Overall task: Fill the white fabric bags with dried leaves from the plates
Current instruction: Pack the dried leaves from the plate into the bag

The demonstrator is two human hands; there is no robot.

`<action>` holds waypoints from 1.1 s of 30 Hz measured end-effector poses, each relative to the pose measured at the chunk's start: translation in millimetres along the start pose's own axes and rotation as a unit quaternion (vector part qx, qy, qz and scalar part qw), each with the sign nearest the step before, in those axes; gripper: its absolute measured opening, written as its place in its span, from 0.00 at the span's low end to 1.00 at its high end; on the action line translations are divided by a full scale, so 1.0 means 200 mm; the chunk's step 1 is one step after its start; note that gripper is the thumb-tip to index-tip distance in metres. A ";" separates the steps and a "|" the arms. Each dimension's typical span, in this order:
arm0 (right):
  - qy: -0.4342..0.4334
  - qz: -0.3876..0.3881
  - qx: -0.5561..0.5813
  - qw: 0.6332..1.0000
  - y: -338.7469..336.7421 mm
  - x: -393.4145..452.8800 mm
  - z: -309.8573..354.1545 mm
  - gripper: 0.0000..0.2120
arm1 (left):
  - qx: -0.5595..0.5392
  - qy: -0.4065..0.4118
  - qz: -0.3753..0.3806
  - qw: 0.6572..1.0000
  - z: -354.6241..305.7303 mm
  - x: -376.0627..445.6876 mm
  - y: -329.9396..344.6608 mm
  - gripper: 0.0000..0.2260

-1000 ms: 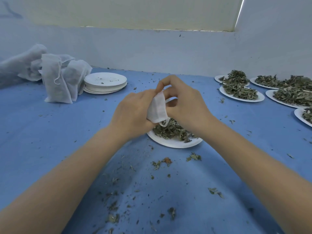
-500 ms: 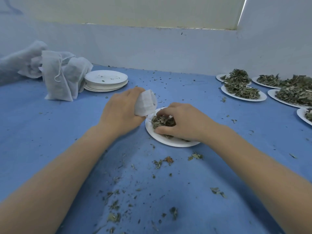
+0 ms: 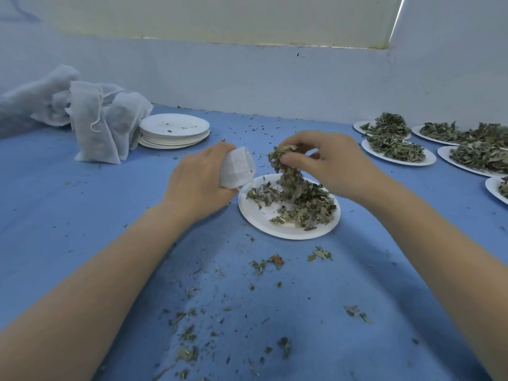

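Filling in hand. Left hand [image 3: 203,180] grips a bag [image 3: 237,169] beside the plate [image 3: 288,229]. Right hand [image 3: 327,160] pinches a clump of leaves [image 3: 283,160] above the plate. Next: carry the clump to the bag's mouth, held open.

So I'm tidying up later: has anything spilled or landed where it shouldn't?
Yes. Dried leaf crumbs are scattered across the blue table in front of the near plate, off any plate.
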State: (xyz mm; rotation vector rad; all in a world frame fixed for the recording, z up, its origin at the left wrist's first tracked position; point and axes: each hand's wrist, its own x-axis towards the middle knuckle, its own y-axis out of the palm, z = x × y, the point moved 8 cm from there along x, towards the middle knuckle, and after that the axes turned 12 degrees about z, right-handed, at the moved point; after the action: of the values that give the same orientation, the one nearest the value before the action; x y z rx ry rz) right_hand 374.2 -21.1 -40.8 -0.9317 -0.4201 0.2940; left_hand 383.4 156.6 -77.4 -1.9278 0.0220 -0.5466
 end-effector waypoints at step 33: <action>-0.138 -0.027 -0.048 0.989 0.09 -0.04 0.23 0.05 | -0.137 0.049 -0.015 0.989 -0.16 -0.03 0.01 0.21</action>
State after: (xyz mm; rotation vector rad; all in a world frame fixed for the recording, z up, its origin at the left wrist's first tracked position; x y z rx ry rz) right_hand 343.7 18.0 -33.0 -0.9742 -0.7189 0.3574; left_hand 366.4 130.3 -70.9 -2.1688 0.1376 -0.6869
